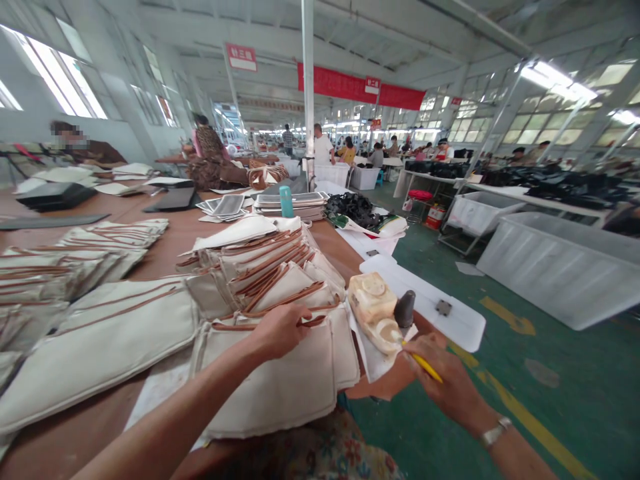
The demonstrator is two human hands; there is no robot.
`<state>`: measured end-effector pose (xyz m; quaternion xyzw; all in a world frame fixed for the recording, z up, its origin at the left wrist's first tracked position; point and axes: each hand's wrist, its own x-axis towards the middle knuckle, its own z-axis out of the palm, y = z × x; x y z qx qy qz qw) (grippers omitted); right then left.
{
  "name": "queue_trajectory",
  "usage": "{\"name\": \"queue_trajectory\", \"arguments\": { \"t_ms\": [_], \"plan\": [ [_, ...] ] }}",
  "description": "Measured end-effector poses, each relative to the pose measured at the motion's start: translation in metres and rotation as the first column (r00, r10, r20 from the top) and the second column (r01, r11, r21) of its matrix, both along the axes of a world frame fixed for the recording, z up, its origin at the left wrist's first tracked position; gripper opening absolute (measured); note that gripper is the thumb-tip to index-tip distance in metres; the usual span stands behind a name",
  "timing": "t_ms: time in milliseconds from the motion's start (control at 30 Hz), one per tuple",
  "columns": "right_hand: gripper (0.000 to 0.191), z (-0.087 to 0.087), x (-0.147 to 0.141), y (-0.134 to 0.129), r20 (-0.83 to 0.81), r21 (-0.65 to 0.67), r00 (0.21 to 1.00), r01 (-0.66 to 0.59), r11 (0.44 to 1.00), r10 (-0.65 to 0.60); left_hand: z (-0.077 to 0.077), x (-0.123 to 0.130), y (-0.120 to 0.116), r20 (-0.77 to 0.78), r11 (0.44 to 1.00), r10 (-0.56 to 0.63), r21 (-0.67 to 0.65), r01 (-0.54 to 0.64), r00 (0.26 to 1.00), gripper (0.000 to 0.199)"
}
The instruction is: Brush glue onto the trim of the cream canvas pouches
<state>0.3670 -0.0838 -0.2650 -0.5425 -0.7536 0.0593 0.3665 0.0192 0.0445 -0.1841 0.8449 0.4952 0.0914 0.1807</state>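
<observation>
My left hand [283, 330] is closed on the brown-trimmed top edge of a cream bag panel [280, 387], which lies in front of me. Pinched in my right hand [445, 370] is a thin yellow-handled tool [426, 367]. Its tip reaches the mouth of a small stained bottle [386, 333], so I cannot make out the tip's kind. Right behind that bottle stands a larger yellowed plastic container [371, 298]. A dark grey cone [405, 309] is beside them. Overlapping cream panels with brown trim [270, 267] are piled just beyond my left hand.
More cream panels [120, 320] spread over the brown table [170, 243] at left. A turquoise bottle [286, 201] stands farther back near a metal post [308, 100]. White bins [565, 267] stand on the green floor at right. Other people work in the background.
</observation>
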Motion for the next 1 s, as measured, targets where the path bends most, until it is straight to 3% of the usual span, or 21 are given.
{"name": "queue_trajectory", "arguments": {
  "t_ms": [67, 167, 233, 300, 367, 433, 533, 633, 733, 800, 900, 1000],
  "plan": [
    [0.023, -0.001, -0.001, -0.008, 0.074, -0.013, 0.991, -0.110, 0.994, 0.110, 0.005, -0.006, -0.013, 0.088, 0.999, -0.024, -0.033, 0.027, 0.996, 0.013],
    [0.024, 0.006, 0.001, -0.021, 0.134, 0.031, 0.983, -0.130, 0.991, 0.125, 0.010, -0.015, -0.033, 0.233, 0.999, 0.007, -0.043, 0.004, 0.972, 0.015],
    [0.017, 0.017, -0.005, -0.027, 0.035, 0.062, 0.997, -0.064, 0.996, 0.062, 0.013, -0.020, -0.045, 0.320, 0.999, 0.018, -0.054, -0.001, 0.947, 0.016],
    [0.013, 0.031, -0.018, -0.032, -0.217, 0.026, 0.975, 0.048, 0.999, -0.041, 0.015, -0.023, -0.054, 0.380, 0.997, 0.015, -0.075, 0.015, 0.925, 0.018],
    [0.018, 0.045, -0.039, -0.034, -0.502, -0.052, 0.851, 0.145, 0.988, -0.151, 0.019, -0.025, -0.061, 0.427, 0.995, 0.018, -0.099, 0.027, 0.904, 0.019],
    [0.023, 0.056, -0.061, -0.033, -0.700, -0.091, 0.690, 0.173, 0.981, -0.186, 0.021, -0.026, -0.066, 0.464, 0.993, 0.035, -0.119, 0.023, 0.885, 0.019],
    [0.026, 0.071, -0.093, -0.030, -0.800, -0.064, 0.587, 0.124, 0.990, -0.125, 0.024, -0.025, -0.074, 0.496, 0.989, 0.064, -0.147, 0.011, 0.866, 0.019],
    [0.023, 0.084, -0.121, -0.024, -0.777, 0.019, 0.629, 0.083, 0.996, -0.037, 0.026, -0.023, -0.081, 0.507, 0.987, 0.063, -0.161, 0.022, 0.860, 0.020],
    [0.018, 0.096, -0.136, -0.017, -0.654, 0.116, 0.756, 0.070, 0.991, 0.023, 0.028, -0.022, -0.086, 0.507, 0.987, 0.034, -0.152, 0.051, 0.861, 0.019],
    [0.017, 0.102, -0.137, -0.014, -0.576, 0.154, 0.818, 0.128, 0.980, -0.016, 0.030, -0.022, -0.088, 0.516, 0.988, 0.020, -0.140, 0.062, 0.856, 0.018],
    [0.018, 0.106, -0.133, -0.016, -0.571, 0.164, 0.814, 0.241, 0.956, -0.107, 0.029, -0.024, -0.089, 0.516, 0.991, 0.003, -0.115, 0.066, 0.856, 0.017],
    [0.014, 0.104, -0.132, -0.020, -0.559, 0.173, 0.827, 0.189, 0.967, -0.061, 0.025, -0.024, -0.090, 0.489, 0.994, -0.033, -0.071, 0.077, 0.871, 0.018]
  ]
}}
